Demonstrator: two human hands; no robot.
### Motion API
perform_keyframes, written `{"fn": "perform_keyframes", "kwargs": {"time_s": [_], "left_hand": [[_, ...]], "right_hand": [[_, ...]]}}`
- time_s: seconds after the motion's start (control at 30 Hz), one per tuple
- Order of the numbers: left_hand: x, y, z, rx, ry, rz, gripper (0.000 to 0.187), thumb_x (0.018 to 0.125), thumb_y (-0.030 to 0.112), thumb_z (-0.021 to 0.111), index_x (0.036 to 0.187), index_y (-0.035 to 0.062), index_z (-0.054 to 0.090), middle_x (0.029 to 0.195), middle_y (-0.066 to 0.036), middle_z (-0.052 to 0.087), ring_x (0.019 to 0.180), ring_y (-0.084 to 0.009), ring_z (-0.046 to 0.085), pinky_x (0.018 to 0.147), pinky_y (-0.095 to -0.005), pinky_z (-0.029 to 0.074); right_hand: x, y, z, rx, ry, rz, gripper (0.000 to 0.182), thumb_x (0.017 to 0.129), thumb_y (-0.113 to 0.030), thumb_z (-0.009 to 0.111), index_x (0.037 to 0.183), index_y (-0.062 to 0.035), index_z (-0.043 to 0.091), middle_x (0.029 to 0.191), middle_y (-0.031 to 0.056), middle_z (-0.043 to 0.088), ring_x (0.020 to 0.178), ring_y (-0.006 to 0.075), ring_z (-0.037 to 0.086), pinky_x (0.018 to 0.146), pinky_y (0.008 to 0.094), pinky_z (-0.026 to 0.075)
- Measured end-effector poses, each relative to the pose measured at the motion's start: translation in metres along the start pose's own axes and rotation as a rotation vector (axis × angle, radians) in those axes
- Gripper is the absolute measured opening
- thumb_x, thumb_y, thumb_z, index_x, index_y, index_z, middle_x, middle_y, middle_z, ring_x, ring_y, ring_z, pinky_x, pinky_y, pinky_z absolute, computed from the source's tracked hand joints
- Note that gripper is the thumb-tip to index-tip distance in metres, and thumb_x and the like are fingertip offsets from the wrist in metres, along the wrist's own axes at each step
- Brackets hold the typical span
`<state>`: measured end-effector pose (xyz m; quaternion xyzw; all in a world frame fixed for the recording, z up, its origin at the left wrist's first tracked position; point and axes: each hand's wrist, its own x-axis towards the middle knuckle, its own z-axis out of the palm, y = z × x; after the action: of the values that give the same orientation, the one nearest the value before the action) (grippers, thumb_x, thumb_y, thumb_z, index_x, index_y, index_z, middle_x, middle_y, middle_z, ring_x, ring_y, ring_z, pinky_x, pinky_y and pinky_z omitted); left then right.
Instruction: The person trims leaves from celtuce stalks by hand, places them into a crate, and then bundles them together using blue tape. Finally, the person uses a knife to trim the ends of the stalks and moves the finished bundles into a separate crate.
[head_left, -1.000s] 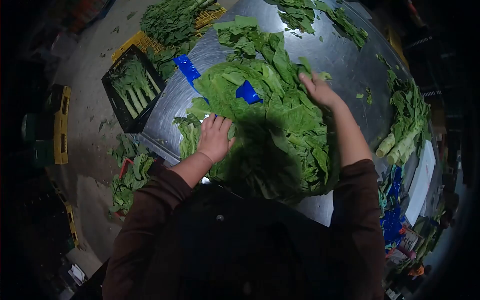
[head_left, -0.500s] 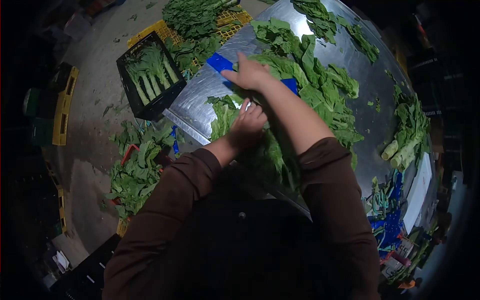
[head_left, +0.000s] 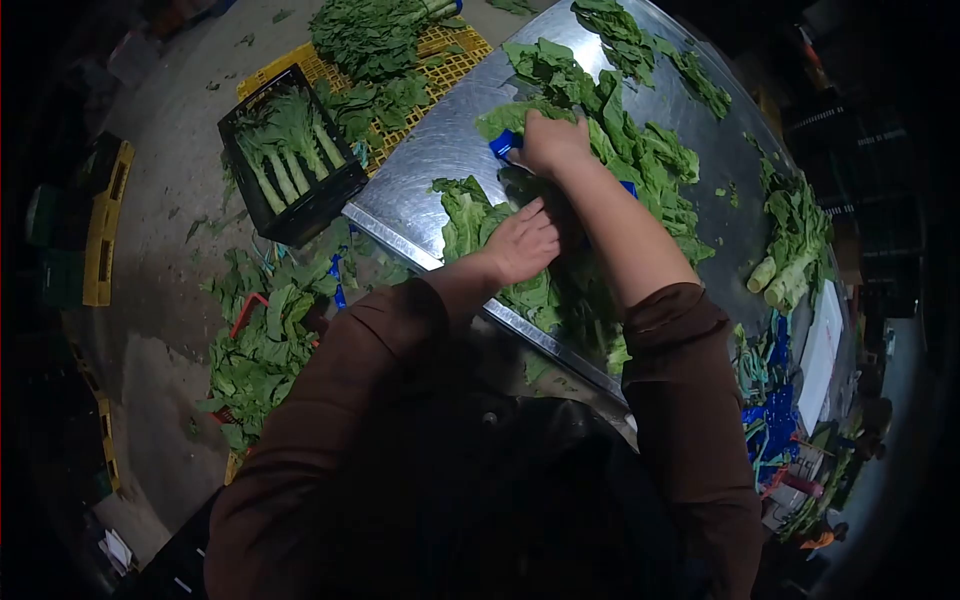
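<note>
Leafy green vegetables (head_left: 650, 150) lie spread over a metal table (head_left: 420, 160). My right hand (head_left: 556, 146) is curled over a blue strip (head_left: 505, 144), whose end sticks out beside my thumb. More blue shows on the far side of my right forearm; the stretch between is hidden. My left hand (head_left: 524, 242) lies with fingers stretched out on a nearer bunch of leaves (head_left: 465, 215) by the table's edge. Dark shadow between the hands hides what lies beneath them.
Left of the table, a black crate (head_left: 300, 215) holds thick pale stalks. Behind it, leafy bunches (head_left: 370, 45) rest on a yellow pallet (head_left: 455, 60). Loose leaves (head_left: 265, 370) pile up on the floor side. Cut stalks (head_left: 790, 270) lie on the table's right, near blue ties (head_left: 780, 400).
My right hand has gone from spread fingers to curled, shifting right along with the blue strip's end. My left hand has flattened out from a pinch and moved right. The view has shifted slightly.
</note>
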<state>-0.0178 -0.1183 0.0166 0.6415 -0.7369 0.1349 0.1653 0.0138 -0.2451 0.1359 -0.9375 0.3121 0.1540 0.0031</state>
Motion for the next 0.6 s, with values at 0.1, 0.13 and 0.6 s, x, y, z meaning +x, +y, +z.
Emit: {"fn": "perform_keyframes", "kwargs": {"time_s": [0.1,0.13,0.6], "left_hand": [[0.001,-0.002,-0.029,0.001,0.014,0.092,0.028,0.076,0.017,0.052,0.102,0.0161,0.063,0.123,-0.002,0.053,0.123,-0.0223,0.044,0.111,-0.0427,0.025],[0.002,-0.002,-0.036,0.012,0.131,0.102,0.026,0.076,0.016,0.052,0.099,0.0169,0.063,0.122,-0.002,0.054,0.121,-0.0216,0.045,0.111,-0.0423,0.025],[-0.009,-0.019,-0.06,0.017,-0.04,0.036,0.036,0.074,0.013,0.06,0.11,0.0097,0.057,0.136,-0.006,0.045,0.127,-0.0309,0.04,0.109,-0.0489,0.026]], "right_hand": [[0.001,0.012,0.0,-0.043,-0.158,0.011,0.094,0.074,-0.064,0.061,0.144,-0.0121,0.025,0.12,0.0176,0.06,0.114,0.0334,0.055,0.106,0.0511,0.026],[-0.01,0.014,-0.004,0.001,0.077,0.038,0.088,0.074,-0.062,0.061,0.14,-0.0101,0.033,0.118,0.018,0.061,0.112,0.0334,0.056,0.106,0.0517,0.026],[-0.093,0.15,-0.117,1.472,0.843,0.021,0.026,0.085,-0.022,0.066,0.101,-0.0029,0.063,0.083,0.0034,0.065,0.075,0.0128,0.06,0.066,0.0266,0.049]]}}
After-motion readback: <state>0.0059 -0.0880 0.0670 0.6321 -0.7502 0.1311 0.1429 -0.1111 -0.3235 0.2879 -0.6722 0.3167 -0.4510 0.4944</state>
